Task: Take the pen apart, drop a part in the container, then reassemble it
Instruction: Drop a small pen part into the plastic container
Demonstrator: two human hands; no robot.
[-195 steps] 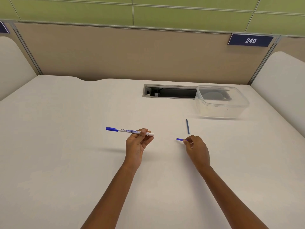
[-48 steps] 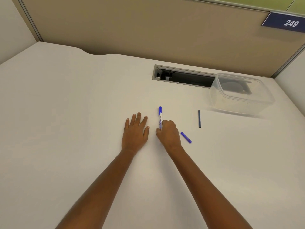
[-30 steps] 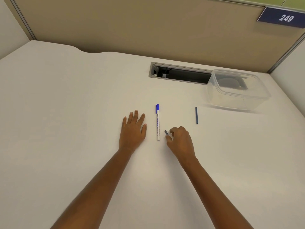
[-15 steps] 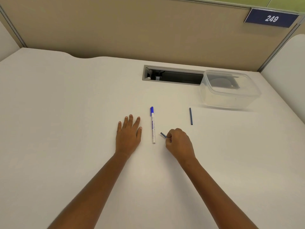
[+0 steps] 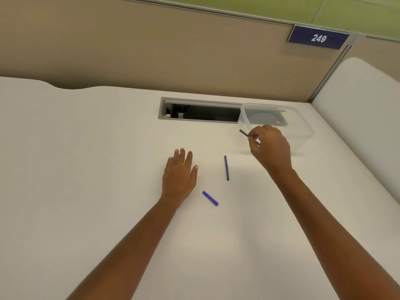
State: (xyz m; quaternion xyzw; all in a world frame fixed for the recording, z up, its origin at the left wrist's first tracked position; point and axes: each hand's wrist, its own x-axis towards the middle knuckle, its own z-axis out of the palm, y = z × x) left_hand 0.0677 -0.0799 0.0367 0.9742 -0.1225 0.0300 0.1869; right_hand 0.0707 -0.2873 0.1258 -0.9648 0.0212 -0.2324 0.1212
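My right hand [image 5: 270, 148] is raised at the near left corner of the clear plastic container [image 5: 303, 126] and pinches a small dark grey-blue pen part [image 5: 243, 133] that sticks out to the left. My left hand [image 5: 179, 172] lies flat on the white desk with fingers straight. A sliver of blue [image 5: 172, 158] shows at its left edge; the white pen body is otherwise not visible. A thin dark refill [image 5: 226, 167] lies on the desk between my hands. The blue cap [image 5: 210, 198] lies just right of my left wrist.
A rectangular cable slot [image 5: 199, 111] is cut into the desk behind my hands, touching the container's left side. A beige partition [image 5: 151, 50] with a "249" sign [image 5: 318, 37] closes the back. A white divider [image 5: 363, 109] stands on the right.
My right hand has lifted the small dark part off the desk and carried it right and back to the container. My left hand now covers the pen body. The blue cap is uncovered.
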